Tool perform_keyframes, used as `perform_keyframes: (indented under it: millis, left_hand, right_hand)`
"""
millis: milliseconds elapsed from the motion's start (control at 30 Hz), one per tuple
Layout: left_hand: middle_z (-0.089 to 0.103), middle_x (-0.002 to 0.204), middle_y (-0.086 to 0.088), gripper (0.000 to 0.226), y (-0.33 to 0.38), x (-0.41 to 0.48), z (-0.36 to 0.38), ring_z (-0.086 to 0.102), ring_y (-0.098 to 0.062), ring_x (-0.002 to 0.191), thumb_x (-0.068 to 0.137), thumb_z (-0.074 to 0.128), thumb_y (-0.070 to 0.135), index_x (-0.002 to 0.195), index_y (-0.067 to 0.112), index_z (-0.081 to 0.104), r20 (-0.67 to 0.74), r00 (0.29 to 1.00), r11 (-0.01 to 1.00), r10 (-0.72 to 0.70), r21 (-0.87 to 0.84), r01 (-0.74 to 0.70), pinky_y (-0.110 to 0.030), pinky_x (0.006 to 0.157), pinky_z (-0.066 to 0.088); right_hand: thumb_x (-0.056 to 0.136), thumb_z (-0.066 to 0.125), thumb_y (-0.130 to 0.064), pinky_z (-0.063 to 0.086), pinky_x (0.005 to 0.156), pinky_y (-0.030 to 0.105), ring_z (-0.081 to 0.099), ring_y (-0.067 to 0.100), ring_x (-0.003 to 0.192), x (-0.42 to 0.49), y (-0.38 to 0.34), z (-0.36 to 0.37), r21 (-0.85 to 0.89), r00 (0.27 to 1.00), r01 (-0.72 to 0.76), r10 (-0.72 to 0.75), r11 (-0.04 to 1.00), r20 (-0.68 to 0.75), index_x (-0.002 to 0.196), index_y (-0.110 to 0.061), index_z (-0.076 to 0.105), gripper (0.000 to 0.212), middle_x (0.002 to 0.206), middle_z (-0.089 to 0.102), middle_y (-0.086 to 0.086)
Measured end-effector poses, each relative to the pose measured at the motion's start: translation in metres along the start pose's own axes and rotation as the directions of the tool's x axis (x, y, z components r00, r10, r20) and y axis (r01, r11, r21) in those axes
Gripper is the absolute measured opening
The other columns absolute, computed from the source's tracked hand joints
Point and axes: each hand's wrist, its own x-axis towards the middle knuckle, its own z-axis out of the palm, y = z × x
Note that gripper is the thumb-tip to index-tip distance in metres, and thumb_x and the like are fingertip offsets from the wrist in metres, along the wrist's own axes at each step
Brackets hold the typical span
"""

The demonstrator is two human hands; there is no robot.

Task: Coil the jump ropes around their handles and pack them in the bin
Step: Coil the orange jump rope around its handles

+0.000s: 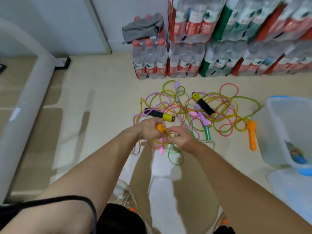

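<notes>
Head view, left hand gripping orange handle, right hand pinching its yellow rope.

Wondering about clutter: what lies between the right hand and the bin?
In the head view, between right hand and bin: looped ropes, a green handle, then a loose orange handle on the floor.

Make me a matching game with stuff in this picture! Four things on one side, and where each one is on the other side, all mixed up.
Things:
1. grey cloth
2. green handle
3. bin
4. left hand

Where it is:
a. on the floor at the right edge
b. gripping an orange handle
c. on top of the water bottles
d. lying among the jump ropes

Pairs: 1-c, 2-d, 3-a, 4-b
</notes>
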Motion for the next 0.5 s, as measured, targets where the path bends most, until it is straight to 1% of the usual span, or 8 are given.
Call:
perform_keyframes:
  millis: [33, 67, 133, 167, 233, 300, 367, 500]
  left_hand:
    - [0.062, 0.076, 0.004, 0.030, 0.014, -0.012, -0.009, 0.056, -0.015, 0.073, 0.058, 0.062, 0.028, 0.085, 0.019, 0.065, 0.022, 0.999, 0.998, 0.033, -0.061, -0.031, -0.027, 0.066, 0.044]
    - [0.062, 0.074, -0.001, 0.030, 0.028, -0.025, -0.017, 0.054, -0.016, 0.069, 0.056, 0.061, 0.024, 0.084, 0.014, 0.066, 0.046, 0.997, 0.990, 0.061, -0.131, -0.055, -0.029, 0.066, 0.043]
    - [0.056, 0.068, -0.008, 0.013, 0.055, -0.054, -0.034, 0.048, -0.019, 0.062, 0.065, 0.068, 0.018, 0.077, 0.012, 0.065, 0.086, 0.989, 0.967, 0.123, -0.236, -0.100, -0.032, 0.060, 0.039]
    - [0.052, 0.065, -0.009, 0.009, 0.066, -0.069, -0.043, 0.044, -0.019, 0.058, 0.074, 0.072, 0.018, 0.072, 0.014, 0.064, 0.089, 0.985, 0.958, 0.151, -0.258, -0.123, -0.031, 0.057, 0.036]
    - [0.046, 0.064, -0.012, 0.028, 0.085, -0.097, -0.060, 0.041, -0.017, 0.052, 0.088, 0.071, 0.025, 0.062, 0.018, 0.062, 0.083, 0.979, 0.948, 0.187, -0.275, -0.158, -0.029, 0.052, 0.032]
    - [0.046, 0.065, -0.014, 0.037, 0.098, -0.120, -0.071, 0.040, -0.018, 0.051, 0.091, 0.066, 0.029, 0.057, 0.016, 0.059, 0.063, 0.977, 0.933, 0.204, -0.315, -0.174, -0.030, 0.053, 0.032]
    - [0.048, 0.062, -0.015, 0.040, 0.108, -0.140, -0.080, 0.041, -0.020, 0.052, 0.095, 0.059, 0.021, 0.056, 0.011, 0.056, 0.039, 0.977, 0.910, 0.210, -0.372, -0.181, -0.031, 0.055, 0.034]
    - [0.050, 0.059, -0.007, 0.038, 0.133, -0.176, -0.096, 0.043, -0.019, 0.051, 0.097, 0.054, 0.021, 0.060, 0.011, 0.059, 0.016, 0.968, 0.833, 0.249, -0.514, -0.206, -0.030, 0.057, 0.037]
  right_hand:
    - [0.069, 0.077, -0.039, 0.048, 0.082, 0.038, 0.061, 0.015, 0.089, -0.012, -0.015, -0.003, -0.004, 1.000, 0.007, -0.007, 1.000, 0.017, 0.086, -0.035, 0.075, 0.017, 0.091, 0.069, 0.007]
    - [0.076, 0.073, -0.030, 0.046, 0.075, 0.037, 0.060, 0.013, 0.080, -0.025, -0.029, -0.007, 0.011, 0.999, 0.007, -0.007, 1.000, 0.033, 0.084, -0.025, 0.074, 0.009, 0.079, 0.069, 0.003]
    - [0.084, 0.068, -0.018, 0.042, 0.068, 0.031, 0.056, 0.010, 0.072, -0.050, -0.051, -0.015, 0.031, 1.000, 0.013, -0.013, 0.999, 0.021, 0.082, -0.015, 0.072, 0.005, 0.069, 0.064, -0.005]
    - [0.086, 0.067, -0.015, 0.040, 0.067, 0.028, 0.054, 0.007, 0.069, -0.059, -0.057, -0.021, 0.034, 0.999, 0.034, -0.033, 0.999, -0.013, 0.083, -0.013, 0.072, 0.006, 0.070, 0.062, -0.006]
    - [0.088, 0.066, -0.014, 0.038, 0.064, 0.025, 0.051, 0.003, 0.064, -0.077, -0.073, -0.032, 0.001, 0.993, 0.097, -0.097, 0.995, -0.072, 0.082, -0.010, 0.071, 0.009, 0.073, 0.057, -0.005]
    - [0.088, 0.065, -0.022, 0.037, 0.067, 0.034, 0.050, 0.010, 0.071, -0.093, -0.090, -0.041, -0.086, 0.985, 0.146, -0.154, 0.985, -0.082, 0.084, -0.007, 0.067, 0.015, 0.077, 0.054, -0.003]
    - [0.087, 0.062, -0.032, 0.042, 0.071, 0.040, 0.052, 0.016, 0.078, -0.107, -0.108, -0.050, -0.153, 0.979, 0.181, -0.194, 0.971, -0.069, 0.095, -0.007, 0.065, 0.026, 0.083, 0.057, 0.001]
    - [0.097, 0.057, -0.030, 0.041, 0.067, 0.034, 0.054, 0.018, 0.076, -0.134, -0.133, -0.064, -0.223, 0.968, 0.217, -0.240, 0.950, -0.080, 0.096, -0.011, 0.062, 0.020, 0.083, 0.060, 0.003]
